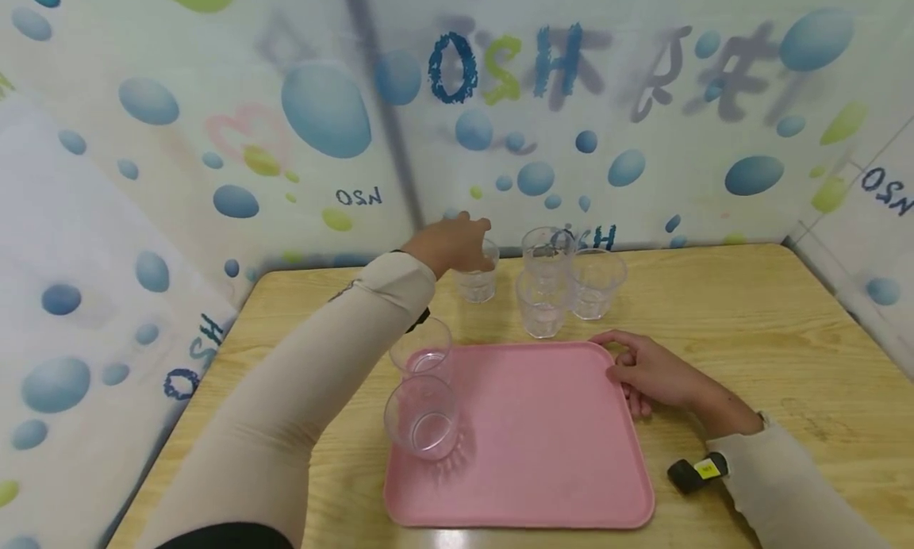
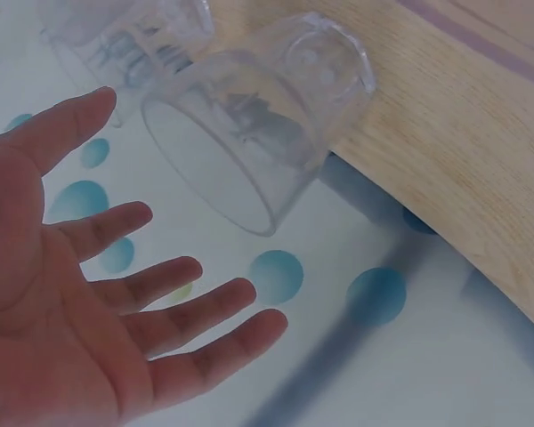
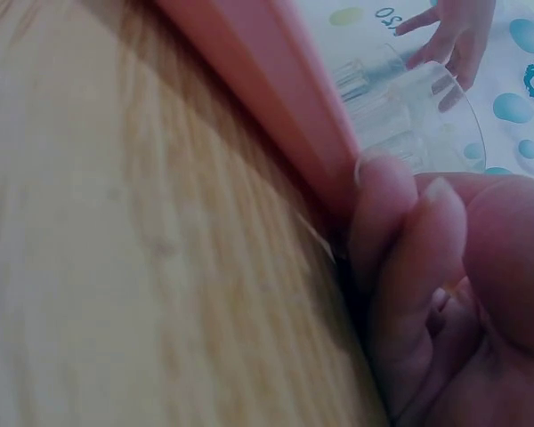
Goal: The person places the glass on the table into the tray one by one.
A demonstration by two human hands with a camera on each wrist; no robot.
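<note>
My left hand is over a clear plastic cup at the back of the table. In the left wrist view its fingers are spread and relaxed, apart from the cup, with nothing in them. My right hand grips the far right corner of a pink tray. The right wrist view shows curled fingers at the tray's rim. On the tray's left side stand a near clear cup and a second cup behind it, partly hidden by the left sleeve.
Three more clear cups stand close together behind the tray, among them a front cup and a right cup. The wooden table meets a printed curtain along its back edge.
</note>
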